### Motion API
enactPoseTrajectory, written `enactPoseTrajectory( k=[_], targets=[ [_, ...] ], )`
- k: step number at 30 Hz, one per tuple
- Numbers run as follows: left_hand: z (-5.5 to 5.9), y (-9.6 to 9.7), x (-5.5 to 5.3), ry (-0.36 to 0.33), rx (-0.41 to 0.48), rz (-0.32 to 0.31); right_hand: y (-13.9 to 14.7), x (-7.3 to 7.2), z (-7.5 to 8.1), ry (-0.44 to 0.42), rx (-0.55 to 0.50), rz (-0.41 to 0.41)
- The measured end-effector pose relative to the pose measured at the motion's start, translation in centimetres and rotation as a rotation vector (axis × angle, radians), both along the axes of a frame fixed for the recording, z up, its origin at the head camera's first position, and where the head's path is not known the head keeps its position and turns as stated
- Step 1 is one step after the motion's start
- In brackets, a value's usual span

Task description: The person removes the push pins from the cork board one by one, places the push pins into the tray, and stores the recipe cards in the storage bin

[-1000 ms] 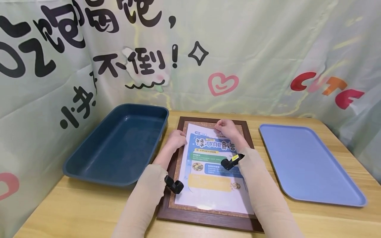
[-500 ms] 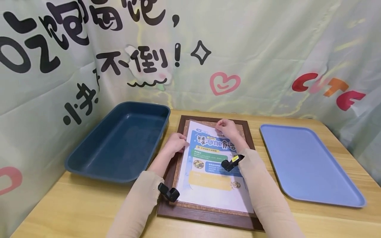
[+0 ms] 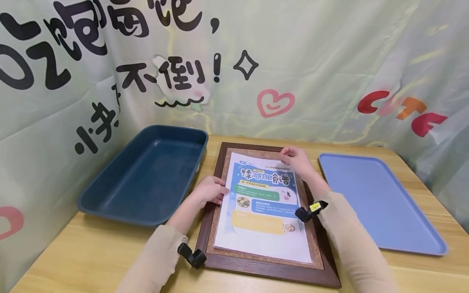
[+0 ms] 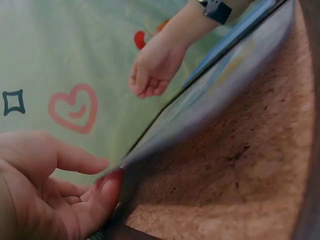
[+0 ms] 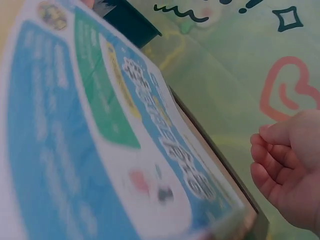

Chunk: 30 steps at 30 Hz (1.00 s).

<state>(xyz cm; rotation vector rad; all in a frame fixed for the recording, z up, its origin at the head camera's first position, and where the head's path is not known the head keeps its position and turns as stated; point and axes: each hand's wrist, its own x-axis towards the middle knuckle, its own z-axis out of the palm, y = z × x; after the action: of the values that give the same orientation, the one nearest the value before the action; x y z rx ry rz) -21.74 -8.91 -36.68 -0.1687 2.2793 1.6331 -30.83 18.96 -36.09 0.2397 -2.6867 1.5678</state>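
Observation:
A white printed sheet (image 3: 264, 207) with blue, green and yellow blocks lies over a cork board (image 3: 316, 244) in a dark brown frame (image 3: 271, 268). At the sheet's left edge my left hand (image 3: 210, 190) pinches it between thumb and fingers. The left wrist view shows that side of the sheet (image 4: 215, 100) lifted off the cork (image 4: 225, 175). My right hand (image 3: 296, 160) is curled near the board's top right corner, apart from the sheet. Its thumb tip meets the index finger in the right wrist view, with nothing visible between them.
A deep dark-blue bin (image 3: 146, 175) stands left of the board. To the right lies a flat light-blue tray (image 3: 381, 203), partly behind the right sleeve. A printed curtain (image 3: 322, 81) hangs behind the wooden table (image 3: 110, 252).
My right hand has moved right, uncovering the sheet's upper right part. My left hand has slid down along the left edge toward me. The sheet's top edge has come down slightly.

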Motion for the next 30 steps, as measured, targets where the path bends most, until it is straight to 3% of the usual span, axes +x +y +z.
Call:
enactPoseTrajectory(
  k=[8,12,19,24,30],
  targets=[
    [-0.1,-0.3,1.8,0.002,0.052,-0.063,4.5,3.9,0.8,0.035,0.002,0.000],
    [-0.1,-0.3,2.7,0.002,0.094,-0.098,7.8,6.5,0.6,0.054,0.054,-0.026],
    [0.5,-0.4,3.1,0.049,0.147,-0.117,13.1,10.2,0.0,0.052,0.100,-0.118],
    [1.8,-0.8,3.1,0.105,0.182,-0.112,15.8,11.7,-0.3,0.052,0.094,-0.157],
    [3.8,-2.2,3.1,0.199,0.214,-0.085,18.9,12.2,-0.2,0.041,0.051,-0.191]
  ],
)
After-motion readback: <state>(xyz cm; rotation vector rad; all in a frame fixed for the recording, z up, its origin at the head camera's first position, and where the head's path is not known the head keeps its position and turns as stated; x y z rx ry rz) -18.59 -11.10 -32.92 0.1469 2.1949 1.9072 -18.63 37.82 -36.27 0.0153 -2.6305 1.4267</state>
